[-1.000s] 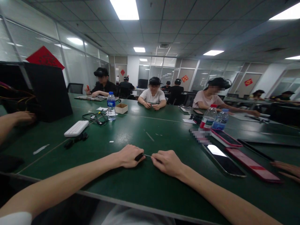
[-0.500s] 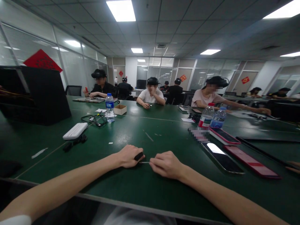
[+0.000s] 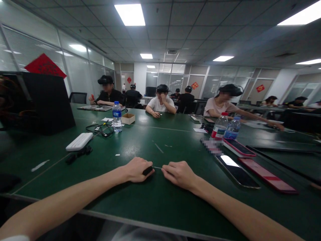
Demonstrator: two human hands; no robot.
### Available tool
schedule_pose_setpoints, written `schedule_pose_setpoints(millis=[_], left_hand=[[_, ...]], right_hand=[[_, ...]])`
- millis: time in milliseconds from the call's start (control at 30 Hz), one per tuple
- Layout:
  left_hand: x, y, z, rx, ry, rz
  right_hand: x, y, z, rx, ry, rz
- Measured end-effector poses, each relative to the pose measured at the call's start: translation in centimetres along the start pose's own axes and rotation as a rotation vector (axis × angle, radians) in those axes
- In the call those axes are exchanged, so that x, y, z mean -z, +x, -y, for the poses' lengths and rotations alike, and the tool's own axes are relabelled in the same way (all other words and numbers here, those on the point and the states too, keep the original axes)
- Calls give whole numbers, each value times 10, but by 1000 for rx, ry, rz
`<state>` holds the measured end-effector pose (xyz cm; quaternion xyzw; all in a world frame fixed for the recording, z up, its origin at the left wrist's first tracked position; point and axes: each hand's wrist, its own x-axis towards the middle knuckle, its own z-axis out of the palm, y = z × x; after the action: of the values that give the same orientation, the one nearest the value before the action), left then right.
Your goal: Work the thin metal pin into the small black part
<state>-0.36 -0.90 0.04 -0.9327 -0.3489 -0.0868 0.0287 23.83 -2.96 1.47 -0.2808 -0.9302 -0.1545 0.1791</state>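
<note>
My left hand (image 3: 137, 169) is closed around a small black object (image 3: 147, 170), low over the green table (image 3: 140, 204). A thin, pale strip (image 3: 157, 167) spans the short gap from there to my right hand (image 3: 179, 174). The fingertips of that hand are pinched on the strip's right end. My fingers hide most of the black object, and its kind cannot be made out.
Phones (image 3: 238, 171) lie right of my hands, with two water bottles (image 3: 219, 129) behind them. Left are a white power bank (image 3: 79, 142), a black cable (image 3: 104, 130), another bottle (image 3: 117, 117) and a small box (image 3: 128, 118). Several people sit beyond.
The strip between my hands has tilted: its left end now sits higher, near the top of the black object. My hands stay close together, and the view has shifted slightly.
</note>
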Motion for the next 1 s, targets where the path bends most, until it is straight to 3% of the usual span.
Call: schedule_pose_setpoints(millis=[367, 633, 1000], left_hand=[[1, -1, -1, -2, 15, -15], [-2, 1, -1, 47, 45, -15], [1, 0, -3, 17, 60, -9]], right_hand=[[0, -1, 1, -29, 2, -18], [1, -1, 1, -52, 3, 17], [3, 1, 9, -51, 24, 59]])
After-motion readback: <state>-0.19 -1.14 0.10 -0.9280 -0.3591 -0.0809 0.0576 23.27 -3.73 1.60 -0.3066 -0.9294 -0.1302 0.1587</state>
